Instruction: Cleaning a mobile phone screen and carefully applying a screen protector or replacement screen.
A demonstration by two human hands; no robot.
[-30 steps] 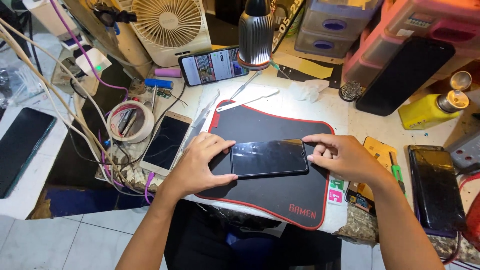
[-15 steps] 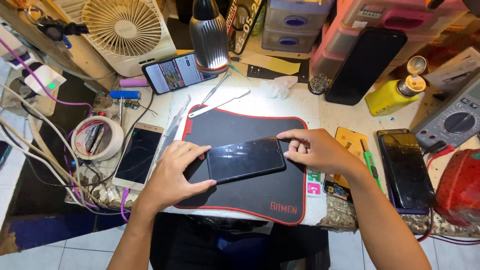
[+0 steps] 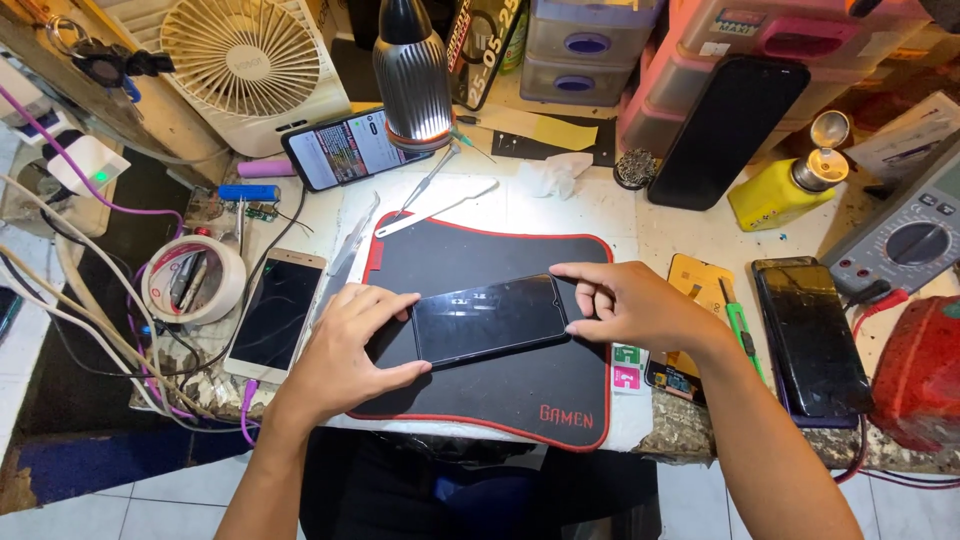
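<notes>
A black smartphone [image 3: 488,320] lies screen-up and crosswise on a black mat with a red border [image 3: 480,260]. My left hand [image 3: 345,345] grips the phone's left end between thumb and fingers. Its right end is pinched by my right hand [image 3: 625,305], index finger along the top edge and thumb at the side. Both forearms reach in from the bottom of the view.
Left of the mat lie a white phone [image 3: 275,312] and a tape roll [image 3: 193,278]. Behind stand a lamp [image 3: 412,75], a fan [image 3: 243,55], a lit phone [image 3: 345,150], tweezers and pry tools [image 3: 440,195]. To the right are a dark phone [image 3: 810,335], yellow bottle [image 3: 785,190], multimeter [image 3: 905,240].
The view has shifted, so the desk sits further left and lower in frame. Both hands stay on the ends of the black phone, which keeps its place on the mat.
</notes>
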